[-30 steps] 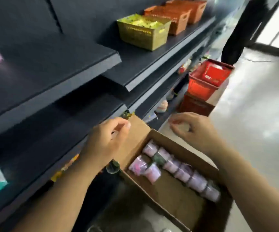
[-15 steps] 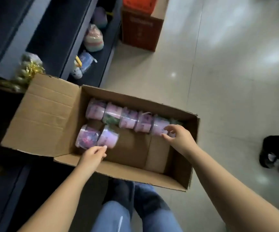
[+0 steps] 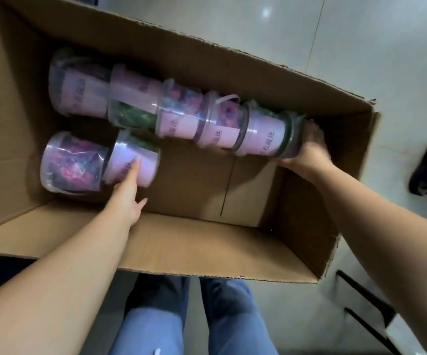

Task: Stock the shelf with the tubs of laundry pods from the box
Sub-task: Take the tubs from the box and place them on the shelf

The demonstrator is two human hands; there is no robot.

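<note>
I'm at the pick-up: left hand (image 3: 128, 187) lays straight fingers on the near tub (image 3: 140, 167), right hand (image 3: 308, 149) curls round the end tub (image 3: 288, 142) in the box (image 3: 207, 247); next, grip and lift shelfward.

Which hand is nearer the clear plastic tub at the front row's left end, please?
Left. The left hand touches the pink-labelled tub beside that clear plastic tub; the right hand grips the back row's far-right tub.

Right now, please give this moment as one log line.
left hand: touches front tub | right hand: grips end tub | box: tubs lying inside
</note>
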